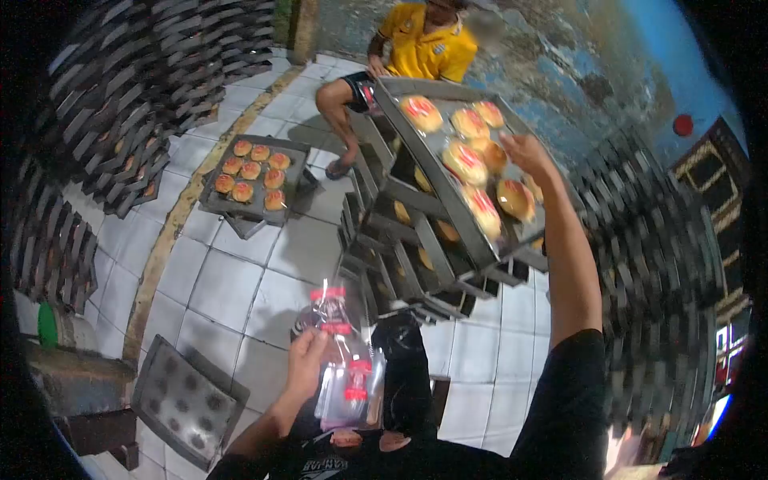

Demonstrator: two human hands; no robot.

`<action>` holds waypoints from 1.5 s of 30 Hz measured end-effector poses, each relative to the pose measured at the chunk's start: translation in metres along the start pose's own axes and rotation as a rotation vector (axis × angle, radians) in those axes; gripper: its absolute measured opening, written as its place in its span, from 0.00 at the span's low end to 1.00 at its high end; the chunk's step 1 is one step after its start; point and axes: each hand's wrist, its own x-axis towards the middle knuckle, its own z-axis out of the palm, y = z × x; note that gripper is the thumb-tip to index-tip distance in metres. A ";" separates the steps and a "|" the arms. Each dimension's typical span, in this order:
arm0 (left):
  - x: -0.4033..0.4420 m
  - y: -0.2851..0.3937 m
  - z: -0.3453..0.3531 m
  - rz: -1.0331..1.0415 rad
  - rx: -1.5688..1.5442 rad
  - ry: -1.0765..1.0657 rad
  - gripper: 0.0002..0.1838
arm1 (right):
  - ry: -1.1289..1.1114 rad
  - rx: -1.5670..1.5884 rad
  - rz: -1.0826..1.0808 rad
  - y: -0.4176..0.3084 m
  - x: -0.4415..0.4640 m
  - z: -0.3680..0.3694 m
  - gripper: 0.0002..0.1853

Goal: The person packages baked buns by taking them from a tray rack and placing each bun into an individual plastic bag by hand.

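My left hand (pixel 306 362) is closed on a stack of clear plastic bags (pixel 344 376) with red print, held above my lap. My right hand (pixel 526 154) reaches over a metal tray (pixel 436 170) of round golden buns (pixel 465 164) marked with red on top. Its fingers are stretched out close to the buns in the middle of the tray; whether they touch one I cannot tell. Several buns lean against each other, and one bun (pixel 516 200) is tipped near my wrist. The tray rests tilted on top of a pile of similar trays (pixel 408 240).
Another tray (pixel 254 210) of buns stands on the tiled floor. An empty, spotted tray (pixel 188 400) lies at lower left. Tall stacks of trays line the left (pixel 120 104) and right (pixel 640 280). A person in a yellow shirt (pixel 428 48) sits behind the pile.
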 end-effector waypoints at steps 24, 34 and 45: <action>0.086 0.074 0.044 0.063 -0.263 0.034 0.15 | 0.077 0.615 -0.641 -0.188 -0.377 0.153 0.19; 0.032 0.071 0.061 -0.174 -0.433 -0.335 0.20 | 0.182 0.274 -0.644 -0.188 -0.400 0.180 0.26; 0.033 0.062 0.041 0.042 -0.548 -0.268 0.20 | -0.132 0.228 -0.626 -0.195 -0.389 0.208 0.29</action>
